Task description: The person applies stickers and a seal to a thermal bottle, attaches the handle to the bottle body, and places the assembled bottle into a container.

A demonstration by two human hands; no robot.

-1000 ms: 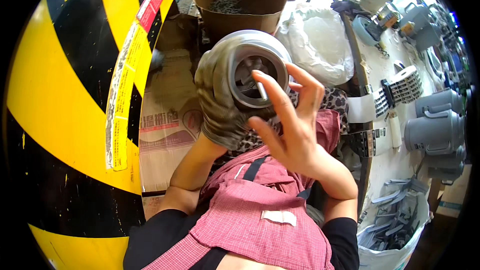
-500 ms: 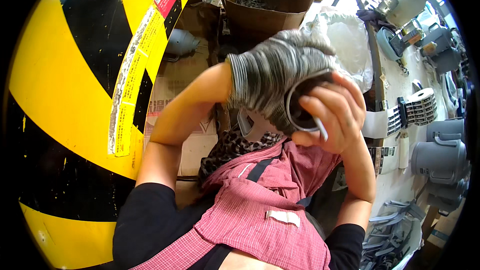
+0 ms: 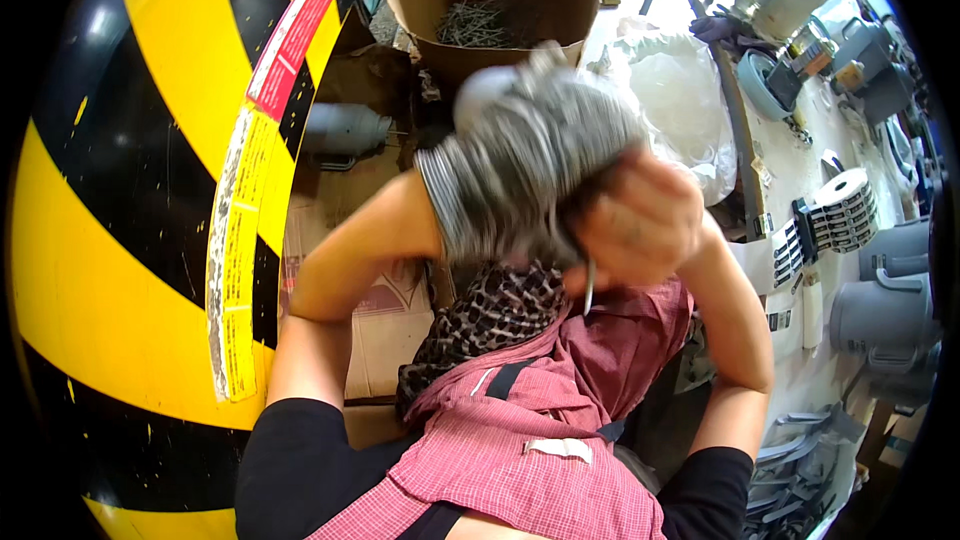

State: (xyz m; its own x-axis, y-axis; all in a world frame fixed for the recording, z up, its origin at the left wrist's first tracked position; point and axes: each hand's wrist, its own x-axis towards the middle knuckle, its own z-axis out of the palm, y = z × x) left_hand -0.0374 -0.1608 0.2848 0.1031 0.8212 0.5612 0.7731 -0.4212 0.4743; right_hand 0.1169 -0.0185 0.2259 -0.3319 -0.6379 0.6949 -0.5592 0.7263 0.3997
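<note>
My left hand (image 3: pixel 535 155), in a grey striped knit glove, is raised before my chest and wrapped round a grey plastic jug (image 3: pixel 487 93). The jug is smeared by motion, and the glove hides most of it. My bare right hand (image 3: pixel 642 215) presses in close at the glove's right side, its fingers curled and blurred. A thin pale strip (image 3: pixel 589 287) sticks out below the right fingers; whether it is a tool or part of the jug, I cannot tell.
A cardboard box (image 3: pixel 545 52) of thin metal pieces stands ahead, beside a white plastic bag (image 3: pixel 670 90). Yellow-and-black striped machinery (image 3: pixel 120 280) curves along the left. On the right bench are grey jugs (image 3: pixel 880 315), a label roll (image 3: pixel 843 210) and loose handles (image 3: pixel 790 480). Another grey jug (image 3: pixel 345 130) lies left.
Both hands have shifted slightly left, and the jug has turned: its round opening, which faced me with my right fingers in it, is now hidden. My view has swung a little.
</note>
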